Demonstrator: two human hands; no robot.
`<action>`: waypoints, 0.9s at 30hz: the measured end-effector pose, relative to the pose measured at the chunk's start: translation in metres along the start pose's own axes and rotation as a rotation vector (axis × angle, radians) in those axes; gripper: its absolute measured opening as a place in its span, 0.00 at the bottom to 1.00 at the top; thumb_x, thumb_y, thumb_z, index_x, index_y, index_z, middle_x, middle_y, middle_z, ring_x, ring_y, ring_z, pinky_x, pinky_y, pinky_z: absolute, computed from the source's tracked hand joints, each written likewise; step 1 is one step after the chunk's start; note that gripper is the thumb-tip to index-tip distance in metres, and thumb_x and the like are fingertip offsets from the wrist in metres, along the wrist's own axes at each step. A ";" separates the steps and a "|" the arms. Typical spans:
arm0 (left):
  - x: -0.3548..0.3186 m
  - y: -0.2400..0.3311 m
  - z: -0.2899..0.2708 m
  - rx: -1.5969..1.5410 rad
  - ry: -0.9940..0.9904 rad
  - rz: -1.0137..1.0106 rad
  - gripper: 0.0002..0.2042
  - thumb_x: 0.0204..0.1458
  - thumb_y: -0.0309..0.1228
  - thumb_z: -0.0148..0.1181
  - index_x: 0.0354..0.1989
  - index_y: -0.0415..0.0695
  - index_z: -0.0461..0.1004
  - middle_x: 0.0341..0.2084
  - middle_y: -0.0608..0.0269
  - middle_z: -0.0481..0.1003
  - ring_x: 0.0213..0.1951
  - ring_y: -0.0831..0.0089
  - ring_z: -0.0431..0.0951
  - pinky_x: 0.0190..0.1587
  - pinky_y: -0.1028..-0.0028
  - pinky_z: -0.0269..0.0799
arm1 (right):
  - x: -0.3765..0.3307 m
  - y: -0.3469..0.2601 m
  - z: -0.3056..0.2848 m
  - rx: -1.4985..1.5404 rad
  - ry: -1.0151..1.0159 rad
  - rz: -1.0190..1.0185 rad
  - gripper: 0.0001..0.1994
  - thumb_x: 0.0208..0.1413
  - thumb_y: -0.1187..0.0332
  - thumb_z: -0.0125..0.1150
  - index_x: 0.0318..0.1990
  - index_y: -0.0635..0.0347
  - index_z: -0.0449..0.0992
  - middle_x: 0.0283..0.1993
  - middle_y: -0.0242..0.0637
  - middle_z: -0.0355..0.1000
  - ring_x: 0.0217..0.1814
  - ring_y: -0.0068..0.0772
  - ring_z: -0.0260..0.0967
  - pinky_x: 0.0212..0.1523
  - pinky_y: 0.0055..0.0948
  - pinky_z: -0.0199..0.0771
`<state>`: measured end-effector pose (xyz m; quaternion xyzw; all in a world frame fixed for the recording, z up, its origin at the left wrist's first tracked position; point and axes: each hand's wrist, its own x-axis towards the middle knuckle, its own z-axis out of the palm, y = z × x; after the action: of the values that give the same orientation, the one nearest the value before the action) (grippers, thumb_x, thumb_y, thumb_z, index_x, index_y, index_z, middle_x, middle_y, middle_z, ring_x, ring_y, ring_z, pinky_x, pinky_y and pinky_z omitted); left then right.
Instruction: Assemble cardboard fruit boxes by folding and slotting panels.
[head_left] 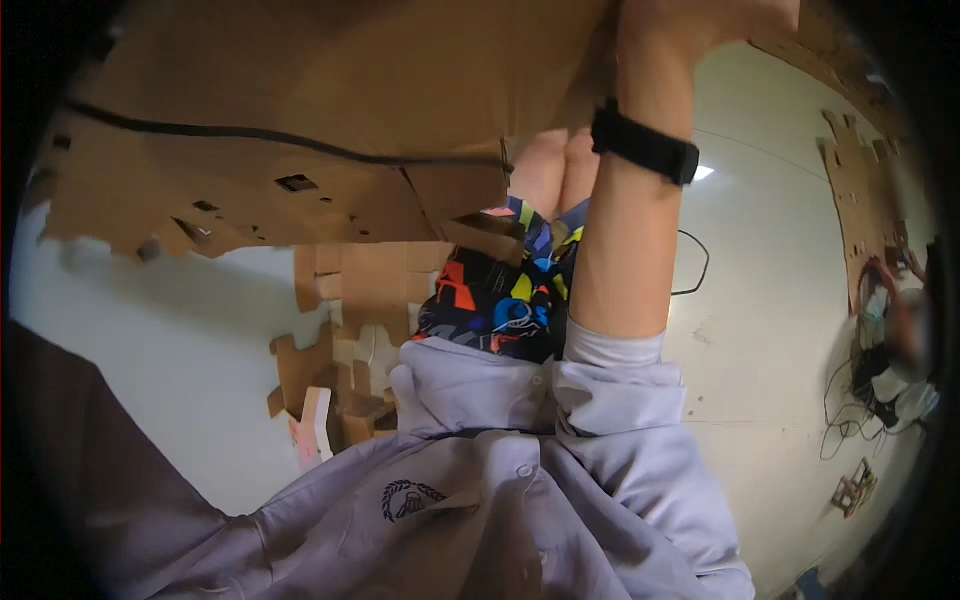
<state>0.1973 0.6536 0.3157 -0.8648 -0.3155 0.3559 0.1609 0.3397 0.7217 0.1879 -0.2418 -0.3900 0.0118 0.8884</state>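
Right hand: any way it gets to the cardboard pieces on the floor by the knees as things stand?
Probably not now: the right hand is raised on the big cardboard sheet, which hangs above the floor pieces.

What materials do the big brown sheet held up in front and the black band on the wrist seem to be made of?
The brown sheet looks like cardboard: matte, tan, with die-cut slots and notched edges. The wrist band seems to be rubber or soft plastic: plain black with a dull surface, though the picture leaves this open.
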 end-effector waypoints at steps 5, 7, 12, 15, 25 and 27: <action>0.065 -0.007 -0.026 0.071 0.173 0.099 0.03 0.44 0.30 0.61 0.26 0.46 0.76 0.26 0.56 0.76 0.34 0.57 0.78 0.34 0.61 0.73 | 0.011 0.009 -0.057 -0.159 0.087 0.253 0.20 0.63 0.56 0.60 0.42 0.70 0.73 0.36 0.41 0.75 0.39 0.29 0.71 0.41 0.28 0.71; 0.091 -0.006 -0.038 0.105 0.236 0.130 0.03 0.44 0.30 0.61 0.26 0.46 0.76 0.26 0.56 0.76 0.34 0.57 0.78 0.34 0.61 0.74 | 0.016 0.018 -0.073 -0.194 0.225 0.176 0.21 0.63 0.57 0.60 0.27 0.68 0.71 0.26 0.35 0.72 0.28 0.26 0.69 0.32 0.26 0.70; 0.157 -0.005 -0.059 0.156 0.423 0.210 0.03 0.45 0.30 0.60 0.26 0.47 0.78 0.26 0.57 0.77 0.34 0.57 0.80 0.33 0.62 0.75 | 0.014 0.012 -0.134 -0.218 0.161 0.349 0.19 0.64 0.57 0.59 0.32 0.66 0.68 0.25 0.33 0.68 0.21 0.25 0.64 0.23 0.29 0.67; 0.195 0.006 -0.057 0.166 0.551 0.269 0.03 0.46 0.30 0.60 0.26 0.47 0.78 0.26 0.57 0.78 0.34 0.57 0.80 0.32 0.62 0.75 | 0.005 -0.008 -0.180 -0.257 -0.011 0.498 0.15 0.65 0.60 0.58 0.35 0.64 0.67 0.26 0.31 0.67 0.22 0.17 0.61 0.19 0.20 0.60; 0.154 0.110 0.105 -0.774 0.655 0.281 0.08 0.52 0.31 0.60 0.39 0.46 0.76 0.29 0.59 0.76 0.37 0.58 0.76 0.42 0.61 0.71 | -0.039 -0.027 -0.335 -0.500 0.109 1.301 0.18 0.57 0.69 0.58 0.53 0.65 0.63 0.42 0.45 0.73 0.32 0.33 0.75 0.26 0.32 0.80; 0.124 0.121 0.144 -0.975 0.660 0.134 0.10 0.53 0.33 0.62 0.42 0.45 0.77 0.30 0.57 0.76 0.36 0.57 0.76 0.41 0.62 0.70 | -0.048 -0.018 -0.365 -0.479 0.143 1.509 0.22 0.55 0.71 0.56 0.57 0.64 0.63 0.42 0.44 0.73 0.31 0.35 0.75 0.28 0.36 0.81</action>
<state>0.2144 0.6522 0.0909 -0.9219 -0.3205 -0.1087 -0.1885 0.5585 0.5424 -0.0487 -0.6253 -0.0548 0.5111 0.5872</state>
